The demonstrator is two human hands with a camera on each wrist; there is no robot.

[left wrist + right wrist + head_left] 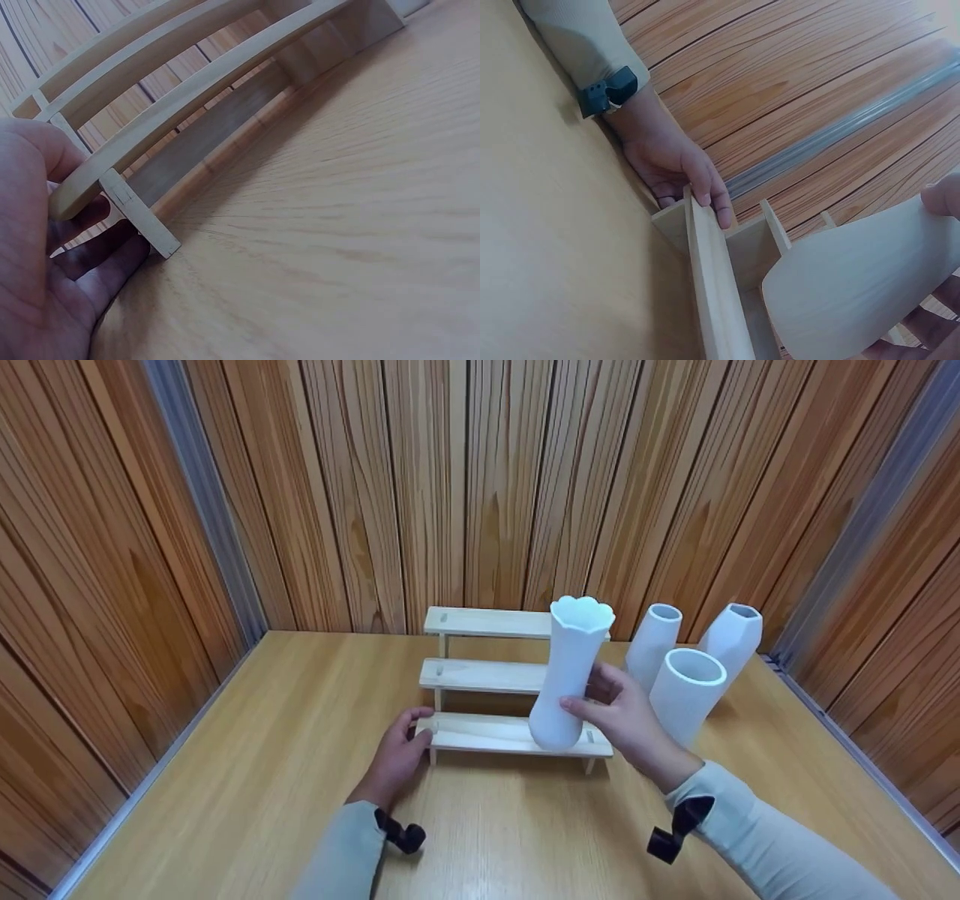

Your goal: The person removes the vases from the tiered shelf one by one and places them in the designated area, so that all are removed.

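Observation:
My right hand (pixel 626 720) grips a white vase (pixel 571 660) with a scalloped rim round its waist, thumb on the near side. Mouth up and tilted slightly, the vase overlaps the right part of a three-step wooden display stand (pixel 480 735) in the head view. Seen from the right wrist, its rounded base (pixel 832 292) hangs close over the steps. At the stand's left end, my left hand (pixel 396 757) holds the lowest step, with the thumb at its top and fingers under it by the leg (pixel 142 217).
To the right stand three more white vases: a narrow round-mouthed one (pixel 652 649), a wide cylindrical one (pixel 686 705) and a faceted one (pixel 731 641). Wood-panelled walls (pixel 495 495) enclose the wooden table (pixel 300 720) at the back and both sides.

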